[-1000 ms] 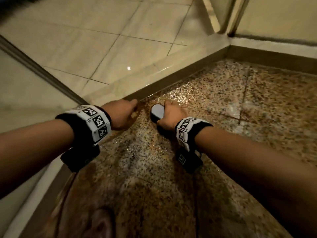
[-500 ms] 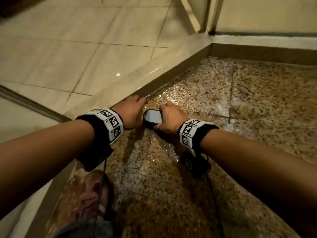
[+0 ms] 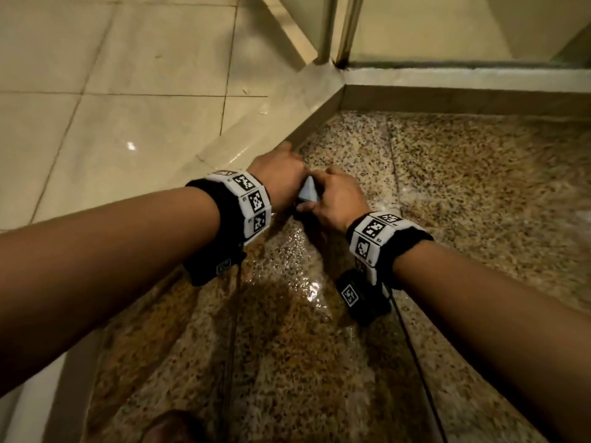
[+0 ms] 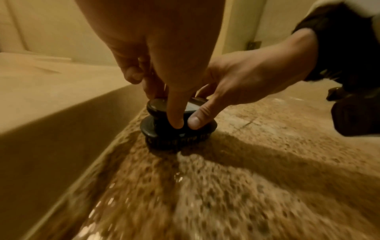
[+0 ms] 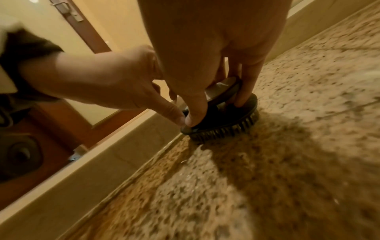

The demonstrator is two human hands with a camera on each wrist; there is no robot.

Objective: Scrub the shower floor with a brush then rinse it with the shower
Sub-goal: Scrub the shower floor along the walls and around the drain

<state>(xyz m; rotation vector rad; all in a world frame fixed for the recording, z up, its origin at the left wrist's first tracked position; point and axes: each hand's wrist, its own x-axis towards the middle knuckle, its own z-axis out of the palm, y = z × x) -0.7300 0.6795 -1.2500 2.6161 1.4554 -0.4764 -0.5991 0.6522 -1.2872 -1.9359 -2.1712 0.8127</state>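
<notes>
Head view shows the left hand [image 3: 281, 177], beside the brush [image 3: 307, 194] a second ago, now gripping it together with the right hand [image 3: 335, 196]. The brush has moved farther along the curb [image 3: 323, 113] on the wet shower floor [image 3: 479, 187], so scrubbing likely continues; rinsing remains.

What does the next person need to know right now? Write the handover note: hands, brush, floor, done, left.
Left hand: fingers pinch the brush from the curb side.
Right hand: fingers grip the brush's other side.
Brush: bristles down on the speckled shower floor, right beside the curb, short of the corner.
Done: floor near the hands is wet and glossy; scrubbing is under way.
Left: farther floor looks duller; finish scrubbing, then rinse. The shower is not in view.
</notes>
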